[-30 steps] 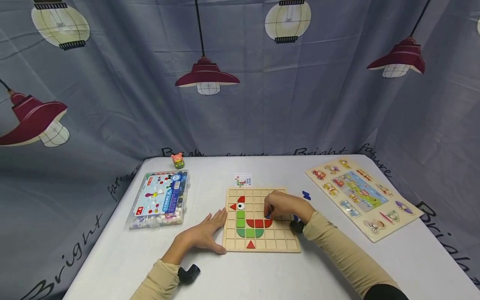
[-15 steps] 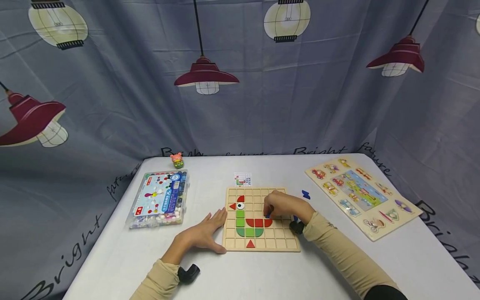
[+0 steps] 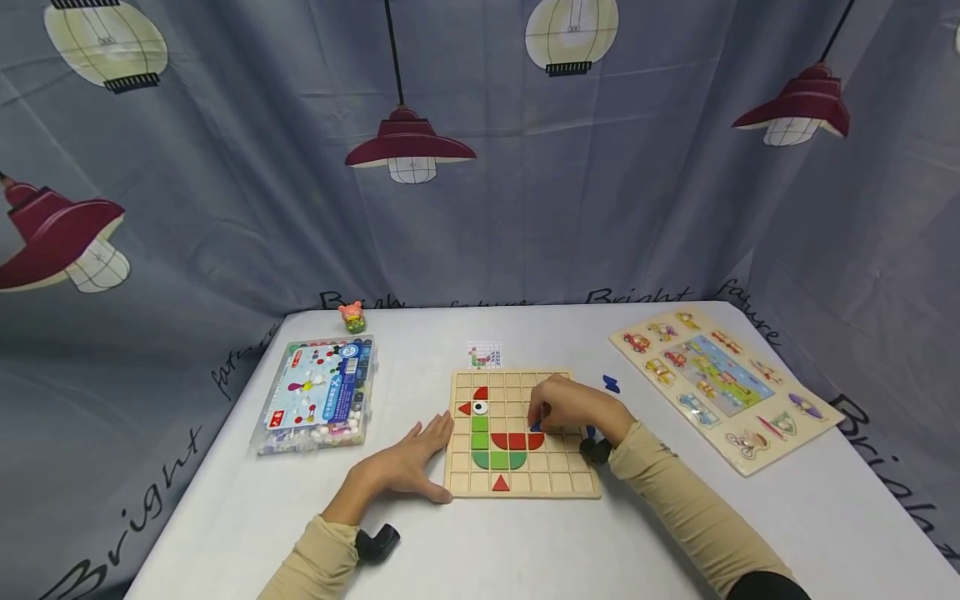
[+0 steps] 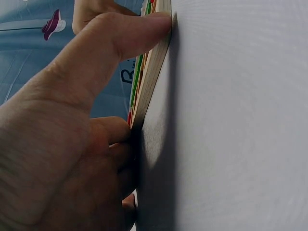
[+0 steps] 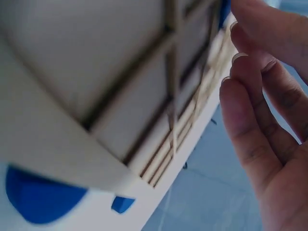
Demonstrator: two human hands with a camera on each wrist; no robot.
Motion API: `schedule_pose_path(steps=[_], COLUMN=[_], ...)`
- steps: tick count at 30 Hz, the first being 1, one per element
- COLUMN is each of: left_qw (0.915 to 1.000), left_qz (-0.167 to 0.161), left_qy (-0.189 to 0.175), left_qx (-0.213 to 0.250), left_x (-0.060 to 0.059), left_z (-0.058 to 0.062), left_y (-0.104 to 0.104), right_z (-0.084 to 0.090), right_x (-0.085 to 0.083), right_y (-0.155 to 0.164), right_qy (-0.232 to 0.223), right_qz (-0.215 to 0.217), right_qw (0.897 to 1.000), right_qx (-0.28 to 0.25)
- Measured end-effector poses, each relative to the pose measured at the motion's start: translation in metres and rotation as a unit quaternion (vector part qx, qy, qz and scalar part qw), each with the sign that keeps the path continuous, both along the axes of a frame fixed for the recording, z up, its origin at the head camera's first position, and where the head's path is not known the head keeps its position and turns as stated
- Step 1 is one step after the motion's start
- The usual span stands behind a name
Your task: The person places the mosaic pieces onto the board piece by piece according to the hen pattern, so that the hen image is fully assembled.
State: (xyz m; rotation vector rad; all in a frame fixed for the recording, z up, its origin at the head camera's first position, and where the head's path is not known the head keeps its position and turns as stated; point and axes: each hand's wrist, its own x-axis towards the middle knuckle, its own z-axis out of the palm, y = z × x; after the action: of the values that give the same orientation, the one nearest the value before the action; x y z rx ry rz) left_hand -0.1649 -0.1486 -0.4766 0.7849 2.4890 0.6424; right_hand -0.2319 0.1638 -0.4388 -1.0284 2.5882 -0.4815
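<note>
A wooden grid board [image 3: 461,387] lies on the table with red, green and light-green pieces in its cells, plus a white eye piece [image 3: 480,407]. My left hand [image 3: 405,462] rests against the board's left side, fingers spread and straight, thumb [image 4: 139,33] on the near corner. Over the board's right half, my right hand [image 3: 558,406] pinches a small blue piece [image 3: 536,427] at a cell just above the red row [image 3: 517,442]. Fingers hide most of that piece; in the right wrist view only a sliver of blue [image 5: 224,12] shows beside the fingertips.
More blue pieces [image 3: 611,383] lie right of the board, one [image 3: 591,431] partly behind the right wrist. A pattern card [image 3: 483,356] sits behind the board. At left are a bead case [image 3: 318,392] and a pig figurine [image 3: 352,317]; at right, a picture puzzle [image 3: 727,387].
The head view has tilted slightly, so the scene sits a little higher. Both hands keep nearly the same place, with the right fingers still at the blue piece.
</note>
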Motion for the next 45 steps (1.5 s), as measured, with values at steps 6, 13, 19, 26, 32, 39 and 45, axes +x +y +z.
schedule_pose_path(steps=[6,13,19,26,32,39,45], left_qw=[1.0,0.9999,0.9998,0.9999,1.0,0.9999,0.9999], left_qz=[-0.005,-0.01,-0.017,-0.011,-0.003,-0.003,-0.009], left_qy=[0.003,0.011,0.011,0.009,-0.005,0.0,0.01], left_qx=[0.0,-0.007,0.003,0.001,0.005,0.01,0.003], left_x=[-0.003,-0.004,-0.002,0.002,0.003,0.003,0.002], left_z=[0.002,0.002,0.003,0.001,-0.001,-0.002,0.001], left_y=[0.001,0.001,0.0,-0.002,-0.002,-0.001,0.0], right_z=[0.005,-0.002,-0.012,-0.019,-0.021,-0.02,-0.013], right_x=[0.002,0.01,0.018,0.026,0.028,0.029,0.026], right_y=[0.023,0.049,0.069,0.072,0.068,0.073,0.076], right_qy=[0.012,-0.014,-0.03,-0.055,-0.058,-0.043,-0.045], right_qz=[-0.052,-0.082,-0.141,-0.153,-0.164,-0.186,-0.188], right_qw=[0.997,0.994,0.988,0.985,0.984,0.981,0.981], right_qx=[-0.053,-0.074,-0.05,-0.051,-0.042,-0.027,-0.026])
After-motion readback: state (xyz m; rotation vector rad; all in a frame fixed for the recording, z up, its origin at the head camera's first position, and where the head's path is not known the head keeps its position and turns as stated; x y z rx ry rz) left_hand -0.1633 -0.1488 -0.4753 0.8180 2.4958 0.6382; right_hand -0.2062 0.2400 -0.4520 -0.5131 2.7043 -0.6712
